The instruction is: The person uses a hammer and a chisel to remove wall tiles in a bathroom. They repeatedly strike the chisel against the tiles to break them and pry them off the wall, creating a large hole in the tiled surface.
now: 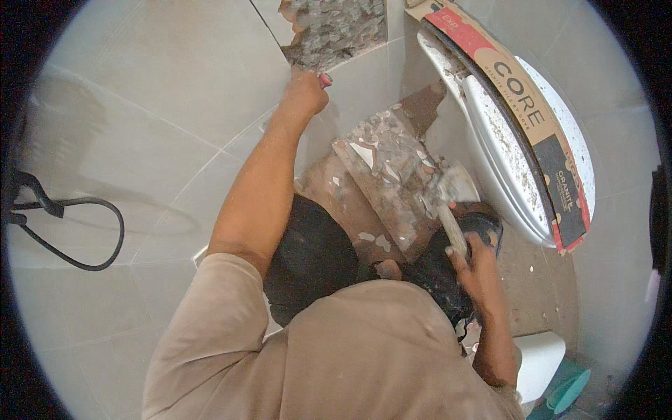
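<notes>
My left hand (306,92) reaches up to the tiled wall, its fingers closed around a chisel with a red grip (325,80). The chisel's blade is hidden behind the hand, at the lower edge of a rough patch (336,35) where tile is stripped away. Lower down on the right, my right hand (478,269) is closed around the pale handle of a hammer (453,231). Motion smears the hammer's head, so its shape does not show clearly. Beneath it lies a cardboard sheet (378,203) strewn with broken tile and grey rubble (402,157).
White bathroom fixtures (504,154) with dust on them stand at right, a long flattened cardboard carton (521,98) leaning over them. A black hose loop (105,264) hangs at left. A teal tub (568,392) and a white lid-like piece (539,360) are at lower right.
</notes>
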{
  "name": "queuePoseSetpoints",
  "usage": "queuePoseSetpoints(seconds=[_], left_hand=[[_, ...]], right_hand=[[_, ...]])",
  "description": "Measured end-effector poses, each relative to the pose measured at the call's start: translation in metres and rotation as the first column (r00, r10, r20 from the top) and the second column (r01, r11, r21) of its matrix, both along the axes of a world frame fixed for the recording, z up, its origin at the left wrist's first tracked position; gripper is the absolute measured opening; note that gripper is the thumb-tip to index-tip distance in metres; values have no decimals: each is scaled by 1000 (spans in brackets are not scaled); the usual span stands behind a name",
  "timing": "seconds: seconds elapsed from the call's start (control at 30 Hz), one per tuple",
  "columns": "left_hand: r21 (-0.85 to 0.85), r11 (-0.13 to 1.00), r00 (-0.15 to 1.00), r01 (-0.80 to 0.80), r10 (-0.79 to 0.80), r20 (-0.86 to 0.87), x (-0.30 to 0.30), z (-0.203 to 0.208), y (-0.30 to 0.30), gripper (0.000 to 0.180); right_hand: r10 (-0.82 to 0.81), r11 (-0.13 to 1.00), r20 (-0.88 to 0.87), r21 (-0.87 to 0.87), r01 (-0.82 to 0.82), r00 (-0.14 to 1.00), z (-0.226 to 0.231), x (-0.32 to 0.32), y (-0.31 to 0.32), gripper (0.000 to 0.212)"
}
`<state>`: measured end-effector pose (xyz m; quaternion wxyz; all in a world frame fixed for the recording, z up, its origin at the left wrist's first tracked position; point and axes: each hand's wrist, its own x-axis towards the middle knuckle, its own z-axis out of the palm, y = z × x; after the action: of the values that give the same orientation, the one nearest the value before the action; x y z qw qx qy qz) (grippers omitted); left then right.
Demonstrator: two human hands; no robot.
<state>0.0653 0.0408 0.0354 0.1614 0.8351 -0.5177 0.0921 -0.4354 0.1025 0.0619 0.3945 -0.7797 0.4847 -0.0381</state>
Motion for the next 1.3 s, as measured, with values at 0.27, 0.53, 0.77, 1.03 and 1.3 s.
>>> queuePoseSetpoints(seconds=[0.27,0.53,0.77,1.03,1.3], left_hand=[[-141,978,966,154,-179,-189,-32,37,-4,27],[-200,961,851,-191,61,-521,-87,82,60,47],[-34,950,807,-312,246,-537,-100,64,125,40],[125,927,751,-354,362,-552,-101,66,198,35],[52,939,746,-340,304,-592,-105,66,212,34]], right_hand=[[272,954,-307,-35,-296,912,-103,73,-86,51],[354,869,-175,-302,-392,919,-195,95,-123,48],[365,759,-445,-367,-538,818,-237,66,-156,48],[680,697,-94,-226,-681,727,-210,43,-150,43],[763,623,53,-323,-712,644,-225,36,-152,41]])
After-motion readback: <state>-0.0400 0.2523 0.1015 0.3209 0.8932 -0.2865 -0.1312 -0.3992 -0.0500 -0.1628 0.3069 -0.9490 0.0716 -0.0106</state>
